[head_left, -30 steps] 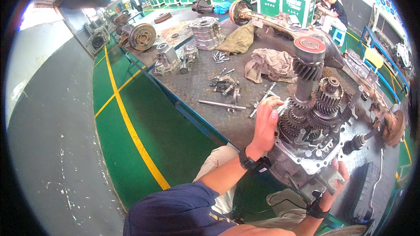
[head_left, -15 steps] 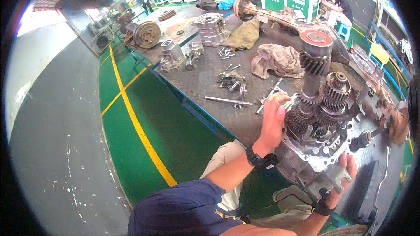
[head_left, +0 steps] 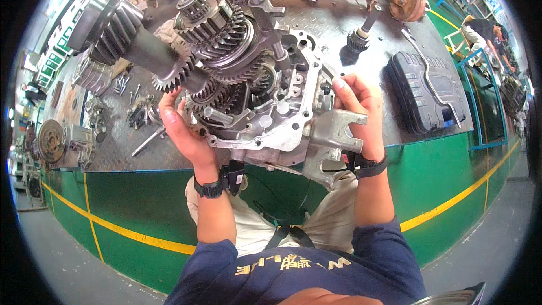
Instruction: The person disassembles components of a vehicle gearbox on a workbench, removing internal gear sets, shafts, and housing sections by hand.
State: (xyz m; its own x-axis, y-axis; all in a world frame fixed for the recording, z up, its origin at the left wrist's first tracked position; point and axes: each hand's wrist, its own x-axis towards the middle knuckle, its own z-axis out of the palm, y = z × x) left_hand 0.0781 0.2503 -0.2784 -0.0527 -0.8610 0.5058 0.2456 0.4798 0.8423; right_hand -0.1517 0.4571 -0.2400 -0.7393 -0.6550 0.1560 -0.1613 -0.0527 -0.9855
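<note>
Two hands (head_left: 183, 130) — greasy, gear-packed gearbox housing (head_left: 271, 118)

Bare bench (head_left: 361, 68) lay open between the gearbox (head_left: 254, 85) and the black case (head_left: 423, 93); loose bolts (head_left: 121, 85) cluttered the left.

Green-and-white signboards (head_left: 49, 62) line the far left edge.

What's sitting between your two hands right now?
In the head view, the open gearbox housing with its stacked gears fills the stretch between the left hand and the right hand; both hands grip its opposite edges.
</note>
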